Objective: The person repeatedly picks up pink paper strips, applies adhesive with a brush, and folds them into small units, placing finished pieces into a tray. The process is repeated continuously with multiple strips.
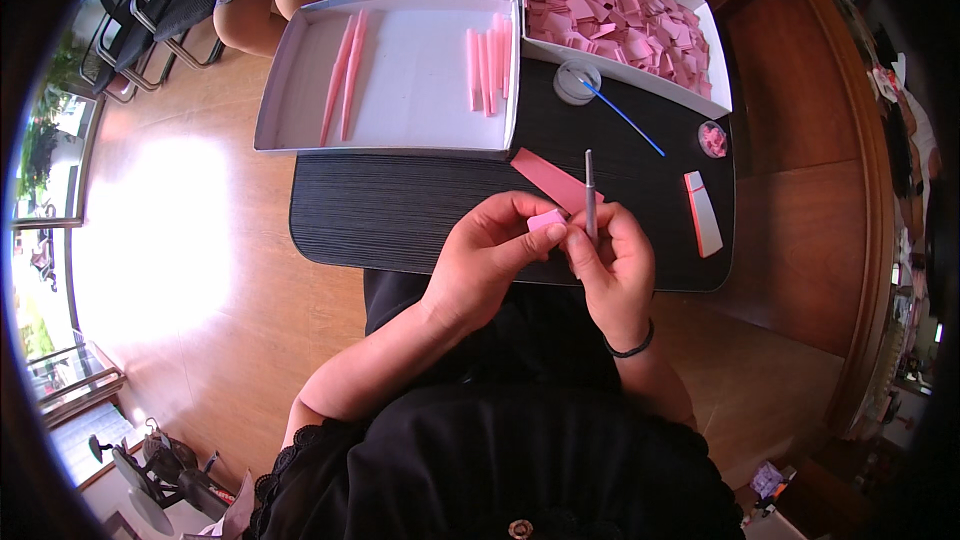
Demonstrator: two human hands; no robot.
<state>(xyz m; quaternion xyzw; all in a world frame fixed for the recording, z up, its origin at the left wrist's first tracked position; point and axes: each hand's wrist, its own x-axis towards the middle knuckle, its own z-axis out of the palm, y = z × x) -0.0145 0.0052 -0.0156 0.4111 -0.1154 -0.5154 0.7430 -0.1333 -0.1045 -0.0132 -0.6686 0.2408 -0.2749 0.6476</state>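
Observation:
My left hand (487, 251) pinches a small flat pink piece (546, 220) between thumb and fingers. Close beside it, my right hand (611, 259) holds a slim grey metallic tool (590, 191) upright, its tip pointing away from me. The fingertips of both hands meet or nearly meet; what lies between them is hidden. Just beyond the hands, a long pink strip (551, 176) lies on the black table (375, 217). A white and orange-red block (703, 216) rests to the right.
A white tray (405, 146) holds pink rods (489, 67). Behind at right, a white box (630, 67) is full of pink pieces (615, 11). A blue stick (630, 124) leans from a small clear cup (576, 82). A small round container (712, 140) stands nearby. Another person's knees (251, 22) are at upper left.

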